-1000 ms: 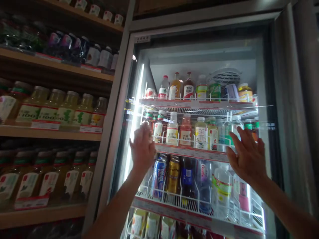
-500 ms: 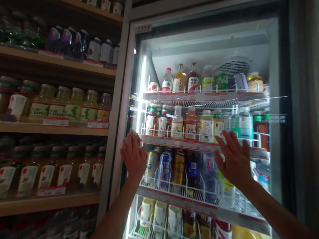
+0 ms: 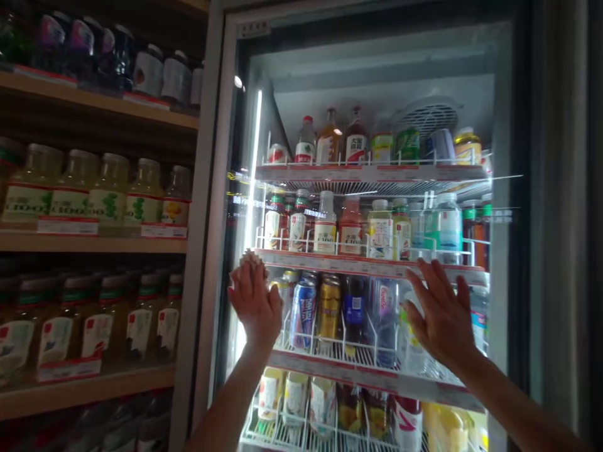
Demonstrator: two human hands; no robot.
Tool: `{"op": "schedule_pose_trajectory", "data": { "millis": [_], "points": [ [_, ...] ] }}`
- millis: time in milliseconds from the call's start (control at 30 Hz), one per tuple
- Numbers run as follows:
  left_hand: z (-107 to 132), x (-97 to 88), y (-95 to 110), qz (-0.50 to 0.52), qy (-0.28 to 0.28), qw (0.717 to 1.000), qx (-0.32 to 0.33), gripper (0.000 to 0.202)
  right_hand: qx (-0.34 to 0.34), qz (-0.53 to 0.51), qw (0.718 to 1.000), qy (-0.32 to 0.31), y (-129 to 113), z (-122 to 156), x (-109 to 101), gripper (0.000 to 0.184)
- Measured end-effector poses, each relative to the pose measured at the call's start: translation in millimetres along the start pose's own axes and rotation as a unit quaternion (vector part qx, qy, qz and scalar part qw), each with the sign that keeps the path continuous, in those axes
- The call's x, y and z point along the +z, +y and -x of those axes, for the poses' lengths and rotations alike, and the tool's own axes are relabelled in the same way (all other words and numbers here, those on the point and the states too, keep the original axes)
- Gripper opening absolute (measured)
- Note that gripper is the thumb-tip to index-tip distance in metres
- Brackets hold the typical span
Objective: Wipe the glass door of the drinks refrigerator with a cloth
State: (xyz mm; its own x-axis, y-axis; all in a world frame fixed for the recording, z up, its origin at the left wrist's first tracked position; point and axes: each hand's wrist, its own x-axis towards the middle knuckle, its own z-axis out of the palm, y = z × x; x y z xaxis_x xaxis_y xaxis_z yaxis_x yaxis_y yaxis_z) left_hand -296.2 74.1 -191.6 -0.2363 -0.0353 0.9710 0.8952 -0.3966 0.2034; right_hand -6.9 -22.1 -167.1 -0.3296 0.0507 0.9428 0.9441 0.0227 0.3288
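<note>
A lit drinks fridge with a glass door (image 3: 377,81) fills the middle and right of the view. My left hand (image 3: 257,304) presses a crumpled pale cloth (image 3: 252,258) against the left side of the glass, fingers lying over it. Only the cloth's upper edge and sides show past my fingers. On the right, my right hand (image 3: 440,311) is held up before the door with fingers spread and nothing in it; whether it touches the glass I cannot tell. Behind the glass stand a blue can (image 3: 303,312), a gold can (image 3: 328,307) and several bottles on wire shelves.
To the left, wooden shelves (image 3: 94,241) hold rows of bottled drinks (image 3: 110,188) with price strips along the edges. The metal door frame (image 3: 200,251) separates them from the glass. A dark frame (image 3: 532,188) borders the door on the right.
The view has shifted slightly, so the fridge and shelves sit further left. My left hand with the cloth has moved a little right across the glass. My right hand remains spread.
</note>
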Motion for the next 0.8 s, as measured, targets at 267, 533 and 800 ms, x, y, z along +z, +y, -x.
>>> {"op": "schedule_pose_trajectory", "data": {
  "millis": [267, 533, 800],
  "points": [
    [34.4, 4.2, 97.9, 0.143, -0.065, 0.950, 0.270, 0.043, 0.019, -0.010, 1.000, -0.005, -4.4, 6.1, -1.5, 0.060],
    [34.5, 4.8, 123.7, 0.108, -0.080, 0.954, 0.267, 0.051, 0.054, 0.064, 0.996, 0.012, 43.5, 32.3, -31.6, 0.060],
    [30.3, 11.2, 175.5, 0.115, -0.104, 0.876, 0.456, 0.048, 0.056, 0.079, 0.995, 0.024, 61.7, 38.2, -57.9, 0.058]
  ]
}}
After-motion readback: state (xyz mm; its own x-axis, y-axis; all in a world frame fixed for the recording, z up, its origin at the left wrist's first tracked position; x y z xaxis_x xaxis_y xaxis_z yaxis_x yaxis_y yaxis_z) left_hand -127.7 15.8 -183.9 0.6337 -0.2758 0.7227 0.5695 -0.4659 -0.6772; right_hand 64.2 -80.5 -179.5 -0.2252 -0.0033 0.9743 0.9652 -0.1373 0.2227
